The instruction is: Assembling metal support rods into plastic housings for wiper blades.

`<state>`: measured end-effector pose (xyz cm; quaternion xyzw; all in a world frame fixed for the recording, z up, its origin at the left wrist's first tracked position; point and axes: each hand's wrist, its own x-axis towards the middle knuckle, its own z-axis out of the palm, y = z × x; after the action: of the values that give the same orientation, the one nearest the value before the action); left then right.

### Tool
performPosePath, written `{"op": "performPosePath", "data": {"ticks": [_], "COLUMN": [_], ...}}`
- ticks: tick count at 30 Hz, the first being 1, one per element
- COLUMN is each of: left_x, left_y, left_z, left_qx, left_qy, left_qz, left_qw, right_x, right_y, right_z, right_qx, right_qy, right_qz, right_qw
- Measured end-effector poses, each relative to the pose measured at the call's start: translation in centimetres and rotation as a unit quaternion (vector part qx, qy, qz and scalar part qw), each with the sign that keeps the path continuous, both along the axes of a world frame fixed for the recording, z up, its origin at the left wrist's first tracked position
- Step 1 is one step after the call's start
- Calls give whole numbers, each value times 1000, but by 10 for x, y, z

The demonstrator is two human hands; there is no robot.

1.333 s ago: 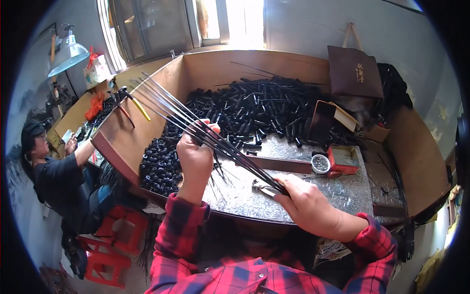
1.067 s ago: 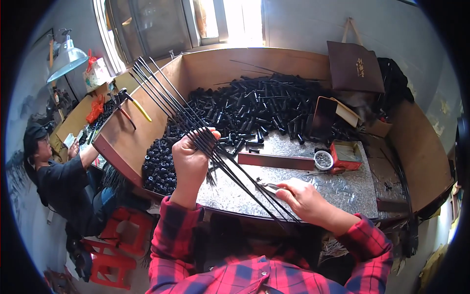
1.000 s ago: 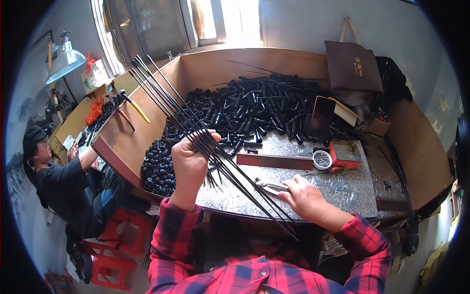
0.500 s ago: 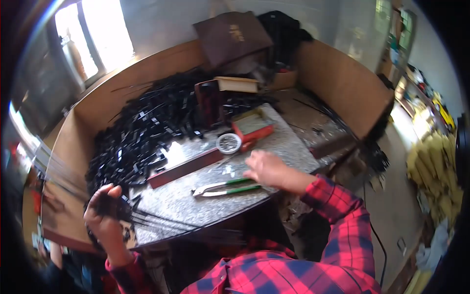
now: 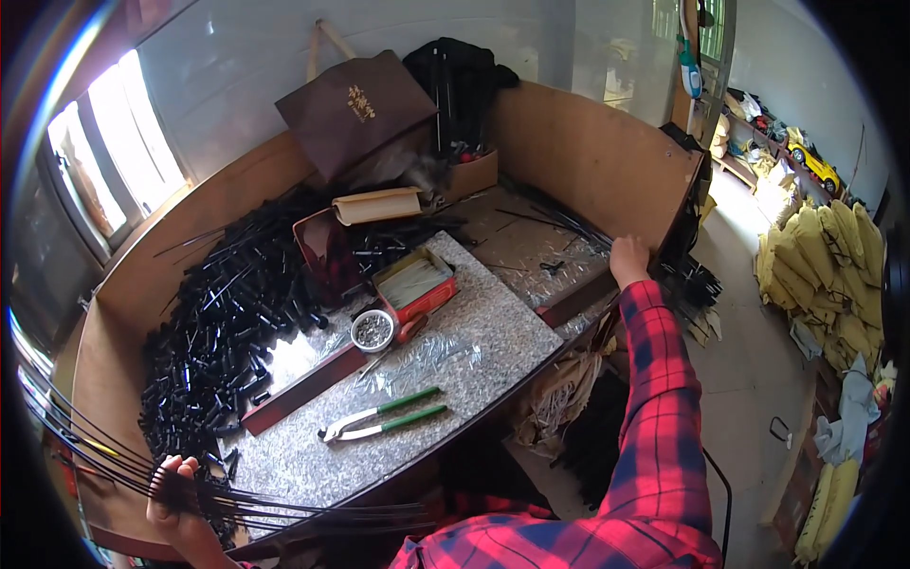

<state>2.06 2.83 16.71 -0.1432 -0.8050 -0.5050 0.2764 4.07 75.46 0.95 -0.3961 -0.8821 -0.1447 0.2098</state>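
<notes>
My left hand (image 5: 173, 500) is at the lower left, closed around a bundle of long thin black rods (image 5: 284, 504). The rods stick out on both sides of the fist and reach across the table's near edge. My right hand (image 5: 628, 261) is stretched out to the far right, over the ends of more thin black rods (image 5: 569, 220) by the low wall. Its fingers look closed, but what is in them is hidden. Green-handled pincers (image 5: 384, 415) lie on the speckled stone slab (image 5: 493, 332) between my hands, touched by neither.
A heap of short black tubular pieces (image 5: 213, 332) covers the left side. Near it are a dark red bar (image 5: 303, 389), a white cup of small metal bits (image 5: 373, 331) and a red tin (image 5: 417, 284). A curved wooden wall (image 5: 578, 142) rings the table; yellow bundles (image 5: 825, 256) are stacked right.
My right hand has moved from over the slab to the rods at the far right. My left hand still grips its bundle, slightly lower in view. The view has turned to the right.
</notes>
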Motion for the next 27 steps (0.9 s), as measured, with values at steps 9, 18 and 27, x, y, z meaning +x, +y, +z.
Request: {"op": "performPosePath", "data": {"ticks": [9,18,27], "left_x": [-7,-10,-13], "left_y": [19,16,40], "left_z": [5,1,4], "left_qx": [3,11,30], "left_qy": [-1,-14,-22], "left_qz": [18,-9,-12], "left_qw": [1000,1000,999], "right_x": [2,3,-12], "right_y": [27,11,-43], "right_z": [-17,2,47], "right_qx": [-45,-12,-51], "right_qy": [61,108,324], "right_qz": [16,35,159], "right_qw": [997,994,931]}}
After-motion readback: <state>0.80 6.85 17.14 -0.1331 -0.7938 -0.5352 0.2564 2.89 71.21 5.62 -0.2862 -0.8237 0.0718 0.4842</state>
